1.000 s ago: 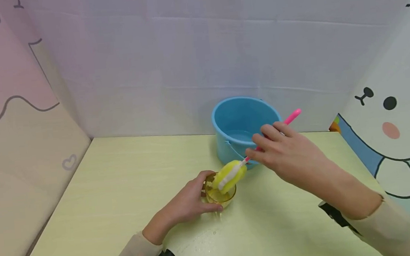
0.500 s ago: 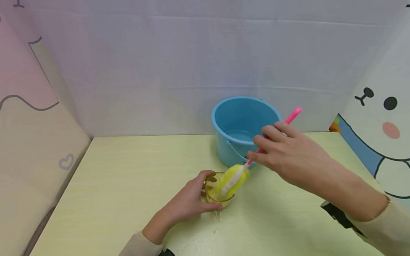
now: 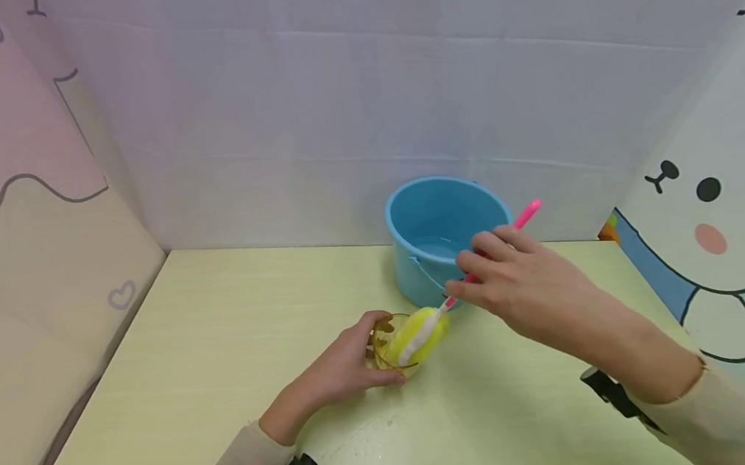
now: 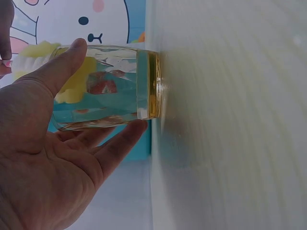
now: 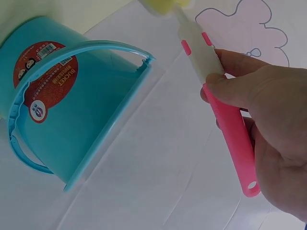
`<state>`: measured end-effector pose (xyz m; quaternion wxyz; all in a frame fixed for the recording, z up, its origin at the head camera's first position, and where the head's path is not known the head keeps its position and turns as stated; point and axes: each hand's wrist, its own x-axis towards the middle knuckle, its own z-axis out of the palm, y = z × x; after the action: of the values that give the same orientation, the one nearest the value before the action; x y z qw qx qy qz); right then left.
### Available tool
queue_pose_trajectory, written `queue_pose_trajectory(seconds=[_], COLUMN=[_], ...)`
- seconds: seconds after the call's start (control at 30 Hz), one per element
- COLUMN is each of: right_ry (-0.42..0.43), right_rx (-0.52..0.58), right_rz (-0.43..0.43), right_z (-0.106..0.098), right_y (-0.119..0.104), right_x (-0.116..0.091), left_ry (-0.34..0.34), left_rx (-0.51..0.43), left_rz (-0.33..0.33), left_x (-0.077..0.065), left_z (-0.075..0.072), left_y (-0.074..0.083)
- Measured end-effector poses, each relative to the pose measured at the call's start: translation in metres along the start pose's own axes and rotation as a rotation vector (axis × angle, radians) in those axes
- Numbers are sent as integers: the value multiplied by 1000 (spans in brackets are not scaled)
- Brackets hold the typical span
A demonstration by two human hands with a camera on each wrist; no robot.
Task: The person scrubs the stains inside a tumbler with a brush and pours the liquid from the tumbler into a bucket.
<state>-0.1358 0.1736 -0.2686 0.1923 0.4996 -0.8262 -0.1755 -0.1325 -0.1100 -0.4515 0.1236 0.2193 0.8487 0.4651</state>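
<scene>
An amber-tinted glass cup [image 4: 115, 108] stands upright on the table, and my left hand [image 3: 340, 364] holds it round the side, thumb on the near side and fingers beyond. My right hand [image 3: 523, 282] grips the pink and white handle [image 5: 230, 129] of a sponge brush. The brush's yellow and white sponge head [image 3: 418, 335] slants down into the cup's mouth, its upper part sticking out over the rim. Through the glass in the left wrist view, the yellow sponge [image 4: 74, 88] shows in the mouth half of the cup.
Behind the cup and partly behind my right hand stands a blue bucket [image 3: 409, 273] with a little water inside and a red label [image 5: 45, 72]. Water drops lie on the pale table [image 3: 251, 295] near the cup. Printed cloth walls [image 3: 309, 120] enclose the back and sides.
The sponge head has gone lower into the cup, after shifting slightly to the right midway. My right hand has moved slightly with it. My left hand and the cup stay in place.
</scene>
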Motion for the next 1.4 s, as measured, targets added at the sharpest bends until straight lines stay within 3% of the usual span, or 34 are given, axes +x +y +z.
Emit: queue_pose_trajectory(seconds=[0.57, 1.4], right_ry=[32, 37], right_rx=[-12, -20], right_rz=[0, 98], right_z=[13, 20], right_y=[-3, -8], right_x=[3, 6], left_ry=[4, -7], left_rx=[7, -35], left_rz=[11, 10], left_x=[0, -1], left_z=[0, -1], left_y=[2, 5])
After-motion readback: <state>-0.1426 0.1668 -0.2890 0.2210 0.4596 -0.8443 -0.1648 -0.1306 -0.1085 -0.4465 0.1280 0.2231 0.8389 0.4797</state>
